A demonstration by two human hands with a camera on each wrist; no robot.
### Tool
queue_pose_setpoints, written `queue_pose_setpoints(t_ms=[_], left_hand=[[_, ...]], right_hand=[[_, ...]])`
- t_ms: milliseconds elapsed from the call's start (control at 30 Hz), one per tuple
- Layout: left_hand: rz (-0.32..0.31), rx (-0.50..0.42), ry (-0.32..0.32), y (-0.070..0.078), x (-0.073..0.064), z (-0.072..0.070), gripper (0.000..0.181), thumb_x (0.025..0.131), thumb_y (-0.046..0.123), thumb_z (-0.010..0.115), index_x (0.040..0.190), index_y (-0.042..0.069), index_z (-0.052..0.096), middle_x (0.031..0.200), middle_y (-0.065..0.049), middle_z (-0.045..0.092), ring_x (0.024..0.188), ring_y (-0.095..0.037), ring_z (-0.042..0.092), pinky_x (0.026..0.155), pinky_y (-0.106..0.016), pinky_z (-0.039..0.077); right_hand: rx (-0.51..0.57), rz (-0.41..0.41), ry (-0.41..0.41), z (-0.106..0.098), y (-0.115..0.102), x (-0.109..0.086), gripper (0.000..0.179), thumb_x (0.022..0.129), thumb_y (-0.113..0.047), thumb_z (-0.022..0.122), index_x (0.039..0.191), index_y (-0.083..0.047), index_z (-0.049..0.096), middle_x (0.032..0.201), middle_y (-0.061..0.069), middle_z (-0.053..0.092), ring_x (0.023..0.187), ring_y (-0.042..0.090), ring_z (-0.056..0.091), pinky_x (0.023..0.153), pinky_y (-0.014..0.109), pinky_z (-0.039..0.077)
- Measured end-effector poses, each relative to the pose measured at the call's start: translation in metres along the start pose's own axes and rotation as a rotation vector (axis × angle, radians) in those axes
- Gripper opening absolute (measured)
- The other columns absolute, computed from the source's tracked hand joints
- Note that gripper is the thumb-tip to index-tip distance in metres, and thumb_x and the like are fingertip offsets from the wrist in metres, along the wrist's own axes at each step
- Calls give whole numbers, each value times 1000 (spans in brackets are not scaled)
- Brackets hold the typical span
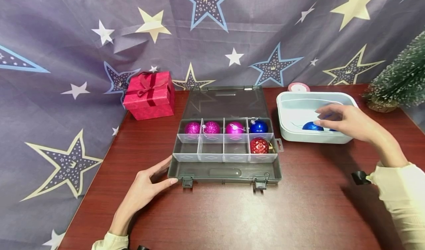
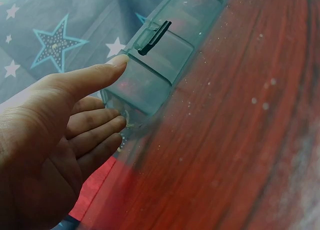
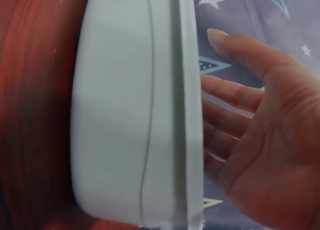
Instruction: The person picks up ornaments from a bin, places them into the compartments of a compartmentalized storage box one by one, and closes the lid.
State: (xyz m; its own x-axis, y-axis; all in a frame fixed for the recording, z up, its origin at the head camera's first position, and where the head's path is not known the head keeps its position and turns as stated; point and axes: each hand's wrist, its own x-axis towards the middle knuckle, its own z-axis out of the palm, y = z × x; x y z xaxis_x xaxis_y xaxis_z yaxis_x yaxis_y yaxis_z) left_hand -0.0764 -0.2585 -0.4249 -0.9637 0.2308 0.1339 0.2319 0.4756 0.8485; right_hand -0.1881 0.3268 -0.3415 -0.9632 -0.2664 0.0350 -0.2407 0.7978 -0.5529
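Observation:
A grey clear-plastic compartment box (image 1: pixel 206 173) stands with its lid (image 1: pixel 225 104) raised at the back. Its back row holds glittery magenta baubles (image 1: pixel 192 128), a smoother magenta bauble (image 1: pixel 234 127) and a blue bauble (image 1: pixel 259 126). A red faceted bauble (image 1: pixel 259 146) sits in the row before it, at the right. My left hand (image 1: pixel 142 185) touches the box's front left corner, fingers extended. Over the pale plastic container (image 1: pixel 282 130) reaches my right hand (image 1: pixel 353 120), thumb and fingers apart, just above a blue glitter bauble (image 1: pixel 312 126). More blue shows there, partly hidden by the hand.
A red gift box (image 1: pixel 149 98) with a dark ribbon stands back left. Behind the container lies a pink-and-white roll (image 1: pixel 299 87). A small frosted tree (image 1: pixel 398 72) is at the far right. Star-patterned cloth (image 1: pixel 206 47) hangs along the table's back.

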Motion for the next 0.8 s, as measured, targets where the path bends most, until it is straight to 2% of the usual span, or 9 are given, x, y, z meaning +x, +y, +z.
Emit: queue_pose_setpoints(t_ms=[233,433,600,700,800], left_hand=[[-11,5,-2,2,-1,0,68,88,22,87,149,20,58,137,2,66,125,-13,62,102,-18,45],[-7,-2,-2,2,0,0,68,87,20,87,149,19,59,137,1,66,124,-14,63,101,-18,46],[-8,-1,0,2,-1,1,68,87,20,87,149,19,59,137,2,66,125,-14,62,102,-19,46],[-7,3,0,2,-1,0,68,87,20,87,149,19,58,137,2,66,125,-14,62,102,-19,46],[-8,4,-1,2,-1,0,68,88,21,87,149,20,58,137,3,65,126,-14,62,102,-19,46]], right_hand=[[-14,-3,-34,3,14,4,43,94,-25,78,125,3,68,112,16,72,87,6,62,72,14,44],[-40,-3,-98,3,18,11,46,95,-26,77,128,3,66,111,16,72,98,22,65,76,20,46],[-55,-8,-163,3,19,17,48,95,-27,76,131,4,64,114,21,71,107,36,64,85,40,49],[-63,-9,-187,4,17,19,48,95,-25,76,130,4,65,114,23,71,108,39,64,87,50,48],[-57,-8,-208,4,17,21,47,94,-22,77,129,6,65,113,21,71,104,35,64,84,44,49]])
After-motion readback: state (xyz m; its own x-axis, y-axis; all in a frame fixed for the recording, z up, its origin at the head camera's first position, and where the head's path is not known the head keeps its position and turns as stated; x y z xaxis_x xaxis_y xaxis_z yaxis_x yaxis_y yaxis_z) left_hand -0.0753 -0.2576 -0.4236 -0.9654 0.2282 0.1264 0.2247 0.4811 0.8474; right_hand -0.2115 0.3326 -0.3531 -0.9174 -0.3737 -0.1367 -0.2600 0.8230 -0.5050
